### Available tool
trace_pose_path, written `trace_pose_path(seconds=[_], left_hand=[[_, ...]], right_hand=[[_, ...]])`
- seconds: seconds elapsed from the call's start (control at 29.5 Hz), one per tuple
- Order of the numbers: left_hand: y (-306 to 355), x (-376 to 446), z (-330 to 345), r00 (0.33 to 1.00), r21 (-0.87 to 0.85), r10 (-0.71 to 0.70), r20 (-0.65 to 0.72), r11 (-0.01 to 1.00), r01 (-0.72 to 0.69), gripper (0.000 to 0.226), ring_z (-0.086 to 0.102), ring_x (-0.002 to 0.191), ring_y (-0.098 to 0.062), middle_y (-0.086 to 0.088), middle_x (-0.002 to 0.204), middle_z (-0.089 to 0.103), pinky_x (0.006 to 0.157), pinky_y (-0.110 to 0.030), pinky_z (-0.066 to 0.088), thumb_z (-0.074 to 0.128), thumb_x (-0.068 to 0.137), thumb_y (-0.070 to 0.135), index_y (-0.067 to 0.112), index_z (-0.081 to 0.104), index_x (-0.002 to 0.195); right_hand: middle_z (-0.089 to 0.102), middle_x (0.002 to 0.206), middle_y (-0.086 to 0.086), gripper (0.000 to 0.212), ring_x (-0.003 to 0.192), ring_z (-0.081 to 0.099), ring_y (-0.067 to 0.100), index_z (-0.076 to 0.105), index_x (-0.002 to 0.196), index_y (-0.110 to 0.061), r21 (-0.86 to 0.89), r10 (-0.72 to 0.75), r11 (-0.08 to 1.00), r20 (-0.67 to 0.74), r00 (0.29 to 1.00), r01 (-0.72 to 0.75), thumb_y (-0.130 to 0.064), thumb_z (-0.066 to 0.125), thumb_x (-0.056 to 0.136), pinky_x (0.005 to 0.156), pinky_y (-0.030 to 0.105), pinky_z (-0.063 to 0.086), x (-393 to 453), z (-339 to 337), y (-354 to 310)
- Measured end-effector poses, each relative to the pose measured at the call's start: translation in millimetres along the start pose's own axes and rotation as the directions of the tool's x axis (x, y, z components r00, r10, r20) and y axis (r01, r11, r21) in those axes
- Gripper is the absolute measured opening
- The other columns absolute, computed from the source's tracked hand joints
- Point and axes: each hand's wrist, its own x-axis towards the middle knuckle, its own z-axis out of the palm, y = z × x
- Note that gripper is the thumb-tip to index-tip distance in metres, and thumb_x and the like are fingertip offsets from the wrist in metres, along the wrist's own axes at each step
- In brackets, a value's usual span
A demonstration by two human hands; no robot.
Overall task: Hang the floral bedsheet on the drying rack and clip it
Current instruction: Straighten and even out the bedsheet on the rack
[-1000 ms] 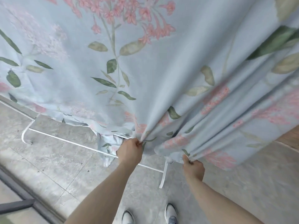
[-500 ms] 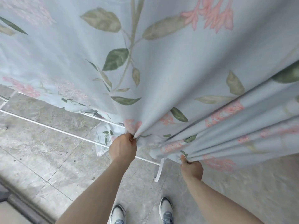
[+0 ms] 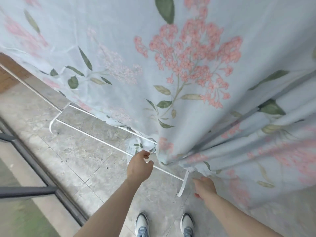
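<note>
Where it hung over the white drying rack (image 3: 89,132), the floral bedsheet (image 3: 188,69) was pale blue with pink blossom clusters and green leaves, falling in folds to the right. The left hand (image 3: 139,165), fingers loosely curled, hovered just beside its bunched hem; the right hand (image 3: 205,187) hung relaxed below the hem, holding nothing.

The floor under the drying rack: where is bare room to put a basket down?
Bare grey tile floor lies left of the white rack rail, as far as the dark door frame. Crowded: right of the rail's foot, where the floral bedsheet hangs low beside both hands and the white shoes.
</note>
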Motion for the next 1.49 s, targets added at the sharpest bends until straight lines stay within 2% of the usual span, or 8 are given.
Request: trace_pose_path(seconds=[0.07, 0.1, 0.24, 0.41, 0.71, 1.09, 1.26, 1.49], left_hand=[[-9, -19, -29, 0.999, -0.1, -0.025, -0.037, 0.995, 0.022, 0.032, 0.066, 0.087, -0.005, 0.016, 0.109, 0.067, 0.082, -0.03, 0.052, 0.066, 0.087, 0.02, 0.027, 0.067, 0.118], [-12, -25, -41, 0.998, -0.142, -0.033, -0.046, 0.99, 0.026, 0.031, 0.066, 0.087, -0.004, 0.015, 0.109, 0.067, 0.081, -0.03, 0.053, 0.065, 0.088, 0.018, 0.027, 0.066, 0.117], [-18, -42, -91, 0.989, -0.339, -0.096, -0.109, 0.939, 0.053, 0.029, 0.067, 0.085, -0.005, 0.017, 0.105, 0.068, 0.077, -0.03, 0.055, 0.066, 0.088, 0.014, 0.026, 0.067, 0.115], [-28, -57, -172, 0.974, -0.468, -0.084, -0.21, 0.883, -0.025, 0.029, 0.067, 0.086, -0.01, 0.013, 0.11, 0.069, 0.078, -0.032, 0.056, 0.067, 0.09, 0.017, 0.025, 0.067, 0.118], [-55, -44, -259, 0.968, -0.542, -0.106, -0.229, 0.839, -0.036, 0.032, 0.068, 0.095, -0.018, 0.011, 0.118, 0.067, 0.09, -0.04, 0.058, 0.07, 0.087, 0.026, 0.028, 0.067, 0.119], [-56, -9, -330, 0.956, -0.596, -0.159, -0.246, 0.803, -0.02, 0.042, 0.065, 0.108, -0.016, 0.012, 0.123, 0.061, 0.099, -0.048, 0.056, 0.071, 0.082, 0.035, 0.028, 0.063, 0.123], [-65, 12, -353, 0.949, -0.639, -0.198, -0.244, 0.769, -0.003, 0.039, 0.068, 0.103, -0.021, 0.006, 0.127, 0.06, 0.095, -0.047, 0.059, 0.074, 0.091, 0.027, 0.025, 0.059, 0.128], [-54, 78, -420, 0.955, -0.708, -0.144, -0.26, 0.701, -0.087, 0.051, 0.066, 0.109, -0.017, 0.001, 0.132, 0.058, 0.093, -0.043, 0.06, 0.074, 0.093, 0.025, 0.02, 0.052, 0.139]], right_hand=[[0.064, 0.094, 0.009, 0.028, 0.067, 0.062, 0.024, 0.057, 0.103, -0.019, -0.029, -0.082, 0.996, 0.096, 0.992, 0.085, -0.016, 0.07, 0.079, 0.05, 0.027, 0.048, -35, 10, -7], [0.063, 0.095, 0.003, 0.029, 0.069, 0.063, 0.024, 0.056, 0.102, -0.022, -0.023, -0.135, 0.99, 0.143, 0.98, 0.14, -0.016, 0.069, 0.077, 0.05, 0.027, 0.048, -48, 16, -12], [0.058, 0.118, -0.013, 0.039, 0.086, 0.07, 0.021, 0.054, 0.122, -0.03, 0.035, -0.341, 0.939, 0.215, 0.915, 0.342, -0.016, 0.07, 0.09, 0.06, 0.03, 0.056, -98, 35, -40], [0.06, 0.122, -0.015, 0.038, 0.097, 0.071, 0.02, 0.056, 0.124, -0.034, 0.124, -0.509, 0.861, 0.256, 0.822, 0.494, -0.024, 0.073, 0.091, 0.061, 0.027, 0.057, -170, 68, -100], [0.061, 0.124, -0.004, 0.036, 0.094, 0.073, 0.025, 0.055, 0.129, -0.026, 0.246, -0.54, 0.84, 0.307, 0.784, 0.483, -0.02, 0.067, 0.096, 0.079, 0.04, 0.062, -236, 118, -147], [0.064, 0.123, -0.001, 0.051, 0.096, 0.072, 0.021, 0.051, 0.14, -0.021, 0.285, -0.496, 0.868, 0.448, 0.744, 0.407, -0.033, 0.07, 0.095, 0.064, 0.029, 0.058, -233, 182, -245], [0.061, 0.126, 0.003, 0.056, 0.1, 0.071, 0.021, 0.048, 0.144, -0.019, 0.271, -0.437, 0.899, 0.505, 0.745, 0.344, -0.038, 0.07, 0.096, 0.069, 0.032, 0.062, -236, 204, -268], [0.057, 0.134, 0.003, 0.065, 0.106, 0.069, 0.022, 0.043, 0.15, -0.015, 0.302, -0.386, 0.917, 0.504, 0.772, 0.261, -0.045, 0.066, 0.097, 0.07, 0.031, 0.061, -228, 233, -308]])
